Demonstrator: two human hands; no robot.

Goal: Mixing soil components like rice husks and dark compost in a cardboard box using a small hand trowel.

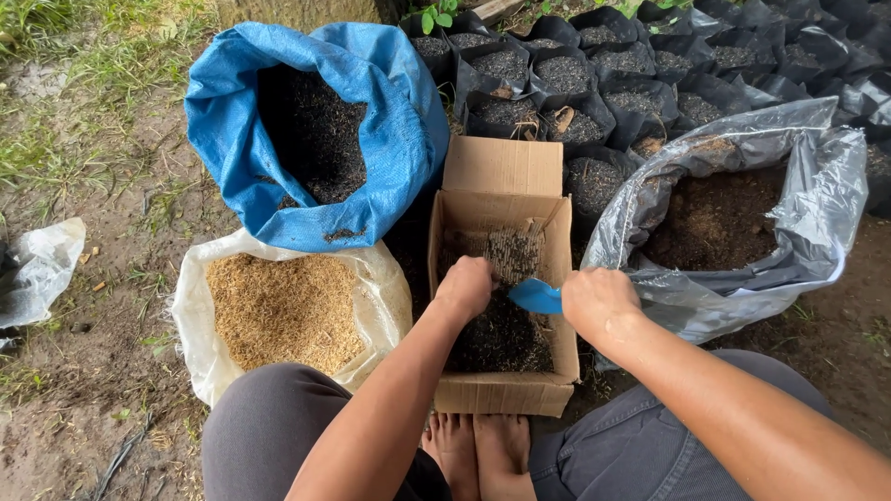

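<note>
From the head camera, the left hand (462, 288) is closed into a fist in the dark soil inside the cardboard box (502, 394); the right hand (599, 304) is clenched around a blue scoop (535, 296) at the box's edge. A blue sack (394, 130), a husk-filled white bag (190, 315) and a grey plastic bag (817, 213) surround it.

Bare dirt ground (111, 371): blue sack (390, 130), white sack (200, 325), cardboard box (501, 394), grey bag (817, 186), black potting bags (575, 79).

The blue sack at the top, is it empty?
No, the blue sack stands open and holds dark soil-like material inside.
</note>
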